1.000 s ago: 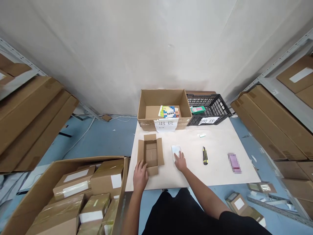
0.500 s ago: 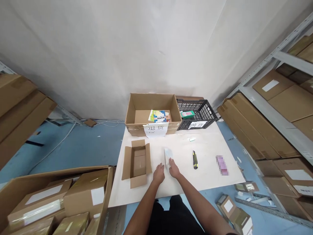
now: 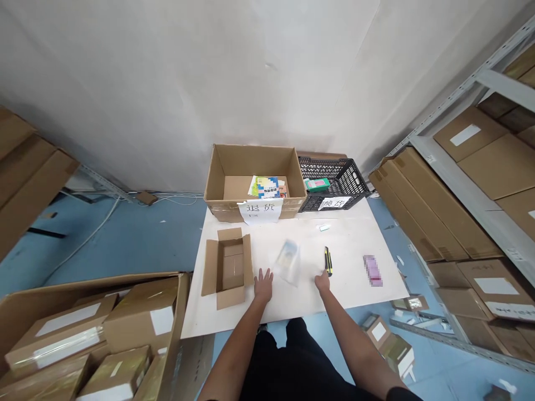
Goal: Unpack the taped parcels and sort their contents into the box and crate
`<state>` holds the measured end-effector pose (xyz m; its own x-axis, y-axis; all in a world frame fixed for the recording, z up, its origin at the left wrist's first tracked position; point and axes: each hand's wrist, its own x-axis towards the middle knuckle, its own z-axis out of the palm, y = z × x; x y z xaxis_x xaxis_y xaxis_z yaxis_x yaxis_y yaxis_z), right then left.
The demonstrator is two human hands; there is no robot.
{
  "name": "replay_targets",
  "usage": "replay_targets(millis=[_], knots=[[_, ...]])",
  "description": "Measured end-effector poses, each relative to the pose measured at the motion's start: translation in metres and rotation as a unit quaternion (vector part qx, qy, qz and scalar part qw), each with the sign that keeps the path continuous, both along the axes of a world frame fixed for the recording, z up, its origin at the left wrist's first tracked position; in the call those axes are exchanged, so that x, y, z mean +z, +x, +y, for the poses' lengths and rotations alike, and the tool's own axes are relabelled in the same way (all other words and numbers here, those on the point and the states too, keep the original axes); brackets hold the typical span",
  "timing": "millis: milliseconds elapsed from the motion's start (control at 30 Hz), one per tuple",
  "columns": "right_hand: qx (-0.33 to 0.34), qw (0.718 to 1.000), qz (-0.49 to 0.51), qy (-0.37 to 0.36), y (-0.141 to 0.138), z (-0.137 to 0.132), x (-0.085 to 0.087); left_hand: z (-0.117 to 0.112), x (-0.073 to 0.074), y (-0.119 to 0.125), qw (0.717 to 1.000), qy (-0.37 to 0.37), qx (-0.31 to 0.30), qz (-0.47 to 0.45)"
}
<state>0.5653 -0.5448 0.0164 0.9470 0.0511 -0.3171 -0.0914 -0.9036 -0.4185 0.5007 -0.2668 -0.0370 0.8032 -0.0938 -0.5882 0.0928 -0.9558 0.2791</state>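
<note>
Cutter (image 3: 328, 260) lies just ahead-right of right hand (image 3: 321, 282), long axis pointing away, grip unclear; left hand (image 3: 263, 285) farther off, spread, empty.

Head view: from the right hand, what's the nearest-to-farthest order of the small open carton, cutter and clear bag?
1. Cutter, close by the right hand.
2. Clear bag, to that hand's left.
3. Small open carton, farthest left.
</note>
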Motion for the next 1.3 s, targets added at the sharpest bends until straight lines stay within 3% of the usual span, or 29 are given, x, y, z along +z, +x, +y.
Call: replay_targets(millis=[100, 133, 200, 267, 333, 433, 533, 600, 733, 833, 900, 1033, 1133, 1233, 1300], knots=[[-0.037, 0.999, -0.004, -0.023, -0.006, 0.025, 0.0, 0.008, 0.002, -0.008, 1.0, 0.0, -0.016, -0.006], [-0.012, 1.0, -0.006, -0.023, -0.007, 0.04, 0.0, 0.008, 0.002, -0.011, 1.0, -0.002, -0.023, -0.008], [0.115, 0.993, 0.012, -0.011, -0.008, 0.076, -0.001, 0.005, 0.004, -0.015, 0.999, -0.005, -0.037, -0.002], [0.199, 0.977, 0.07, -0.023, -0.008, 0.109, -0.006, -0.001, 0.006, -0.018, 0.999, -0.007, -0.049, 0.023], [0.233, 0.961, 0.137, -0.058, -0.006, 0.131, -0.013, -0.008, 0.006, -0.021, 0.997, -0.006, -0.051, 0.055], [0.248, 0.95, 0.178, -0.068, -0.003, 0.143, -0.024, -0.013, 0.007, -0.025, 0.997, -0.002, -0.036, 0.069], [0.242, 0.959, 0.148, 0.008, 0.001, 0.13, -0.027, -0.013, 0.007, -0.028, 0.998, 0.008, -0.023, 0.063], [0.205, 0.972, 0.088, 0.075, 0.004, 0.107, -0.025, -0.012, 0.008, -0.03, 0.998, 0.018, -0.021, 0.05], [0.044, 0.986, -0.031, 0.156, 0.003, 0.038, -0.014, -0.01, 0.009, -0.03, 0.999, 0.039, -0.022, 0.031], [-0.051, 0.985, -0.008, 0.165, -0.003, -0.007, -0.005, -0.01, 0.008, -0.029, 0.999, 0.043, -0.013, 0.022], [-0.046, 0.979, 0.018, 0.196, -0.006, -0.02, 0.002, -0.012, 0.007, -0.03, 0.999, 0.044, -0.008, 0.021], [-0.024, 0.968, -0.015, 0.25, -0.001, -0.017, 0.012, -0.016, 0.006, -0.032, 0.997, 0.066, 0.003, 0.028], [-0.055, 0.974, -0.023, 0.216, 0.0, -0.019, 0.013, -0.018, 0.01, -0.031, 0.995, 0.084, 0.032, 0.046], [-0.126, 0.986, 0.064, 0.089, -0.009, -0.037, 0.008, -0.016, 0.017, -0.025, 0.993, 0.087, 0.065, 0.052], [-0.158, 0.98, 0.119, 0.024, -0.018, -0.047, 0.004, -0.011, 0.022, -0.021, 0.995, 0.082, 0.055, 0.033]])
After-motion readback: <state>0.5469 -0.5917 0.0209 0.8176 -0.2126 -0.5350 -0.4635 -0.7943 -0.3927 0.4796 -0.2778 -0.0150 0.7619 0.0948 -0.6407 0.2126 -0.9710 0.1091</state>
